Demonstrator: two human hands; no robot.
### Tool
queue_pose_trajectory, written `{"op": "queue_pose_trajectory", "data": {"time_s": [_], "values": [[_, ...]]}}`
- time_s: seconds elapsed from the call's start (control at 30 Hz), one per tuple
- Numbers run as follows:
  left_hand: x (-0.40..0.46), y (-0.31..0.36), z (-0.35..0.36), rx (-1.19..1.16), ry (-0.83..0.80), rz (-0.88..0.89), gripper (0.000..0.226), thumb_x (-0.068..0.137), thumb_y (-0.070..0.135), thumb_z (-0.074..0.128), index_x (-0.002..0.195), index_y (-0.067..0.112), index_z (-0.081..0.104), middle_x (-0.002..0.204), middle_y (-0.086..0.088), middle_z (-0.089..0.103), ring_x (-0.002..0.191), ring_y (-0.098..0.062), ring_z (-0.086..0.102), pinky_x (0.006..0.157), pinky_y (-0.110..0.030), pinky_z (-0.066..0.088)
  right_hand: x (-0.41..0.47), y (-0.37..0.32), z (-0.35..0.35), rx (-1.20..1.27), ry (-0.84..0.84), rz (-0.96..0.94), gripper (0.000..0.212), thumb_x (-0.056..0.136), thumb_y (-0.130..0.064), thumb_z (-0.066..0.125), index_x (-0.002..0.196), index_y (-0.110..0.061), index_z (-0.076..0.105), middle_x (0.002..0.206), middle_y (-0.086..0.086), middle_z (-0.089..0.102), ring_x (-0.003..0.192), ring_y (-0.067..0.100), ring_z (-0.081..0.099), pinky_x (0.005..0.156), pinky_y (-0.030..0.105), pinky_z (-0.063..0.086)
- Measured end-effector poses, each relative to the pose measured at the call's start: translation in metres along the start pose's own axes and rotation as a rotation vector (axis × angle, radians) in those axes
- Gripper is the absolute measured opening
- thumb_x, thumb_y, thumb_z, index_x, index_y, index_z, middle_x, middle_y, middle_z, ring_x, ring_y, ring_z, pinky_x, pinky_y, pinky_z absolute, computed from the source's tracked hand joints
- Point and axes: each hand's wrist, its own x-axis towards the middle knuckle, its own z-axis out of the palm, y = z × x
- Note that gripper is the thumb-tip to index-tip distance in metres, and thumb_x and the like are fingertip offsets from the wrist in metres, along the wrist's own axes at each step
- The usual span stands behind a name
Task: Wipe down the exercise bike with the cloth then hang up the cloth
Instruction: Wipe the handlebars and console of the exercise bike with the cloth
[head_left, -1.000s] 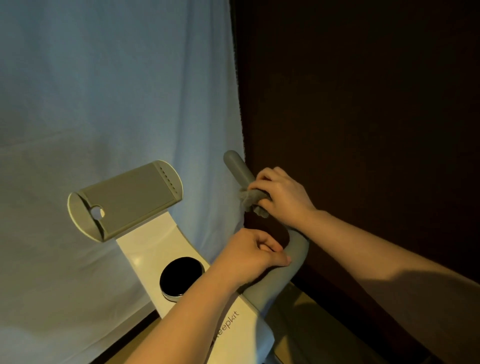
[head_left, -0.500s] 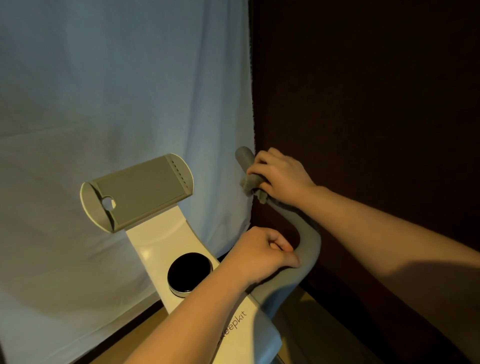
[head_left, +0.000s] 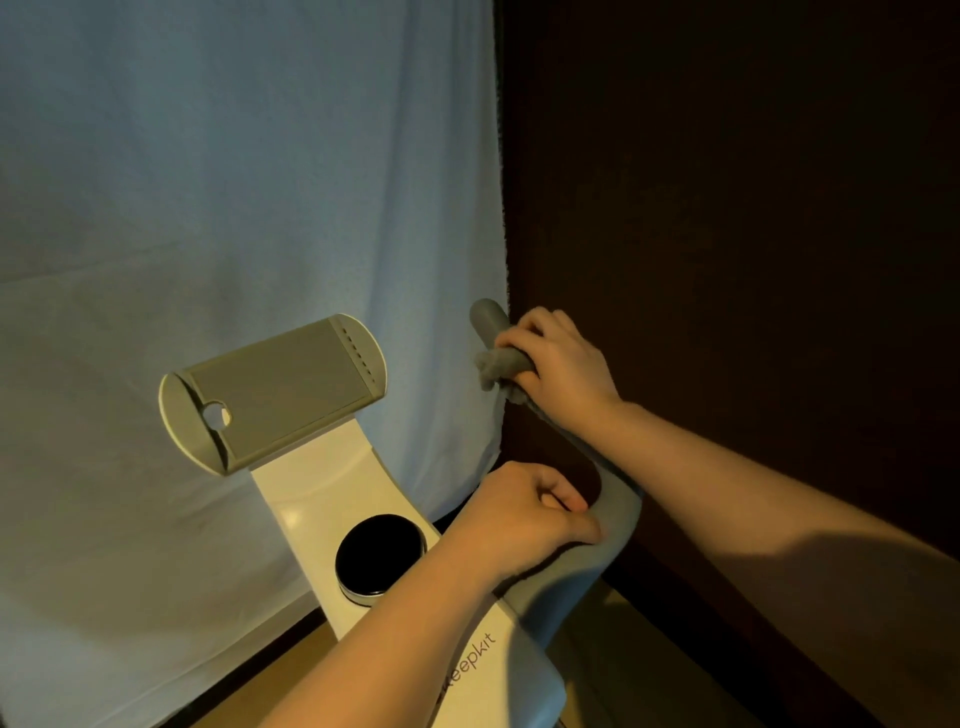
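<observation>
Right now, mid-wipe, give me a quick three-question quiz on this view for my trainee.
1. True or false: the right hand grips the cloth around the upper part of the grey handlebar.
2. What does the left hand grip? A) the tablet holder B) the handlebar's lower bend C) the round black dial
3. Fill in: the white sheet hangs ___ the bike.

Key: 1 true; 2 B; 3 behind
</observation>
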Motion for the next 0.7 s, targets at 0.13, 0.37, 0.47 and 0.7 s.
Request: {"op": "queue_pose_trajectory", "data": {"time_s": [0.13,0.37,0.47,0.7], "values": [[0.002,-0.002,0.001,0.012,0.004,-0.007,0.020,0.070,0.025,0.081,0.087,0.018,0.072,0.060,0.011,0.057,0.063,-0.004,0.056,0.070,-0.021,0.046,0.016,0.003,-0.011,0.014,-0.109,-0.027,0.026,0.087,-0.020,0.065,0.113,-0.024,0.062,0.115,-0.002,0.049,0.111,0.015,0.041,0.079,0.035,0.044],[0.002,-0.003,0.002,0.025,0.012,0.013,0.022,0.069,0.025,0.081,0.088,0.018,0.072,0.063,0.009,0.059,0.065,-0.005,0.058,0.074,-0.025,0.050,0.031,-0.010,0.010,0.061,0.025,0.163,0.025,0.088,-0.019,0.062,0.111,-0.024,0.056,0.116,-0.001,0.047,0.110,0.016,0.039,0.074,0.035,0.044],[0.003,-0.005,0.002,0.005,0.009,0.014,0.022,0.066,0.027,0.081,0.085,0.020,0.072,0.061,0.010,0.059,0.066,-0.006,0.058,0.078,-0.030,0.052,0.028,-0.008,0.011,0.071,0.021,0.141,0.029,0.089,-0.014,0.059,0.114,-0.026,0.052,0.118,0.000,0.045,0.110,0.018,0.040,0.073,0.035,0.042],[0.004,-0.006,0.001,0.004,-0.010,0.014,0.021,0.066,0.027,0.080,0.084,0.021,0.071,0.060,0.011,0.058,0.062,-0.006,0.056,0.077,-0.031,0.052,0.033,-0.018,0.010,0.057,0.049,0.146,0.033,0.094,-0.021,0.053,0.124,-0.027,0.040,0.117,0.004,0.042,0.102,0.021,0.049,0.066,0.039,0.051]]}}
